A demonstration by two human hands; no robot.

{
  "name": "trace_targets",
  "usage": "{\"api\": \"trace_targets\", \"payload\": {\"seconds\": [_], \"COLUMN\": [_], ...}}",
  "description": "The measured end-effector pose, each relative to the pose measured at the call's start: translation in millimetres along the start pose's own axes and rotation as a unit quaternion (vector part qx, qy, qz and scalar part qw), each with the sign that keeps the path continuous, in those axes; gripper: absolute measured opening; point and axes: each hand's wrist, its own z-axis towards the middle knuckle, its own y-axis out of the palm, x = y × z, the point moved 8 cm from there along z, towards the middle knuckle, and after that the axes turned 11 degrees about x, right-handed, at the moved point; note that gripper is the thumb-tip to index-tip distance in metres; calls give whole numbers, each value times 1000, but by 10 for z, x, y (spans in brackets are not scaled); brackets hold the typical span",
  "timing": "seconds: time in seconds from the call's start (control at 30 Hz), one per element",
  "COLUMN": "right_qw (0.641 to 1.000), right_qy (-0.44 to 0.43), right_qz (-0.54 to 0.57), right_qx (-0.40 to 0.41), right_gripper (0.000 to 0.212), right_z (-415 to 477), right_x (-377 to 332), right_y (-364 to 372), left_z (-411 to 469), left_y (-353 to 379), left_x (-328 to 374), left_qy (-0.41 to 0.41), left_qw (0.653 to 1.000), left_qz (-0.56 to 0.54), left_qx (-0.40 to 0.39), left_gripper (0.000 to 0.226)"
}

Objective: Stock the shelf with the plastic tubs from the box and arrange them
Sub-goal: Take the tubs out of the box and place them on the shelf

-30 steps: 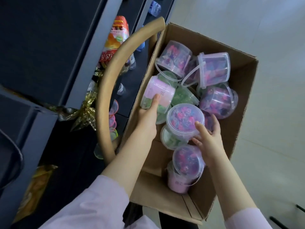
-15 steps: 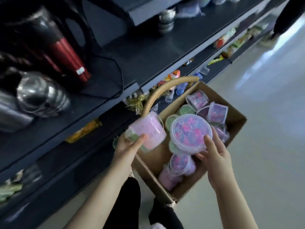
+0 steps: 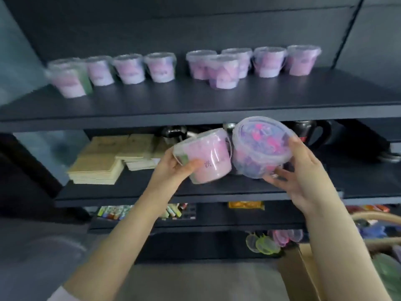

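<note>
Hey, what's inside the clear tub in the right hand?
Small pink, purple and blue pieces show through the lid and wall of the clear tub, too blurred to identify. The right hand covers its right side.

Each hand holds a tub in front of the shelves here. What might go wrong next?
1. The left hand grips the pink tub tilted and alone; it might slip while being raised.
2. The right hand holds the clear-lidded tub close against the pink one; a bump could loosen either grip.
3. On the top shelf, one front tub stands ahead of the row of tubs; placing more may knock it.
</note>
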Motion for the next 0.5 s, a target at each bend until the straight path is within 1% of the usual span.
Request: {"api": "trace_targets", "payload": {"seconds": [0.03, 0.13, 0.23, 0.37, 0.5], "right_qw": [1000, 999, 997, 997, 996], "right_qy": [4, 21, 16, -11, -33], "right_qz": [4, 16, 10, -16, -53], "right_qx": [-11, -35, -68, -75, -65], "right_gripper": [33, 31, 26, 29, 28], "right_z": [-27, -96, -116, 53, 410], "right_x": [-34, -101, -196, -334, -398], "right_y": [311, 1139, 1842, 2508, 2919], "left_z": [69, 266, 466, 884, 1444], "left_y": [-292, -1078, -1627, -2024, -2159], "left_x": [133, 474, 749, 1003, 1069], "left_qy": [13, 53, 88, 126, 147], "left_qw": [1000, 997, 993, 989, 983], "left_qz": [1, 2, 7, 33, 74], "left_qx": [18, 60, 73, 72, 79], "left_gripper": [74, 64, 66, 70, 86]}}
